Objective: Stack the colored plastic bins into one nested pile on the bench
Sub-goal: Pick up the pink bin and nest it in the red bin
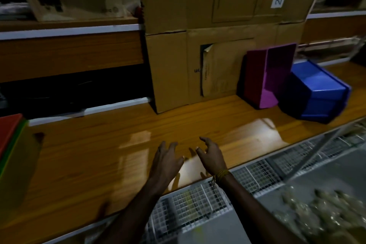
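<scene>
Bins: we see a purple bin [266, 77] and a blue bin [318, 93] at the far right of the bench [99, 154], just beside each other.
Purple bin: stands on end against the cardboard boxes [217, 35], long axis upright, open side turned right toward the blue bin.
Blue bin: lies tipped over, underside up, its long axis running toward the back of the bench.
Left edge: a red bin [8, 130] sits nested in a green bin [17, 164], well apart from the other two.
Left hand [166, 162]: we see it over the bench, fingers spread, holding nothing.
Right hand [213, 156]: beside the left, fingers loosely curled, empty; a yellow thread band [222, 174] circles its wrist.
Front: white wire mesh baskets [198, 200] below the bench edge.
</scene>
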Action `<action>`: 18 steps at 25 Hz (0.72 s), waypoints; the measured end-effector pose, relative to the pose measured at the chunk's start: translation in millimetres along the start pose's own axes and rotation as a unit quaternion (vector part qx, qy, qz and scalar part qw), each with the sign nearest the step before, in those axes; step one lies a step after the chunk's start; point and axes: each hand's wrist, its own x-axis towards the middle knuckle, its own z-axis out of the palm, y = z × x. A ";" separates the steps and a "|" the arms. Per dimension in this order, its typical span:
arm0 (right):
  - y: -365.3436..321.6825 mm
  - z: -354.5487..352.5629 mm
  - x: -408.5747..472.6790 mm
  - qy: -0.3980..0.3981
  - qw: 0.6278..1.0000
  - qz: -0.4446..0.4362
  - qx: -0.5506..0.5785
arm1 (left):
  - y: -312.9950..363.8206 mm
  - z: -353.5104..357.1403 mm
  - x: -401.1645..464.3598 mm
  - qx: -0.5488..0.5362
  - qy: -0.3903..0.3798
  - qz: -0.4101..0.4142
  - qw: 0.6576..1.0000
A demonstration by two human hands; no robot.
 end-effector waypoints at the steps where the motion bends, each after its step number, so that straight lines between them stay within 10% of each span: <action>1: 7.8 -9.3 2.7 0.007 1.000 0.007 0.004 | 11.1 8.2 1.6 -0.003 -0.012 0.001 1.000; 18: 73.4 -88.0 124.2 0.116 0.990 0.071 0.029 | 131.7 67.1 145.5 0.004 -0.058 0.118 0.991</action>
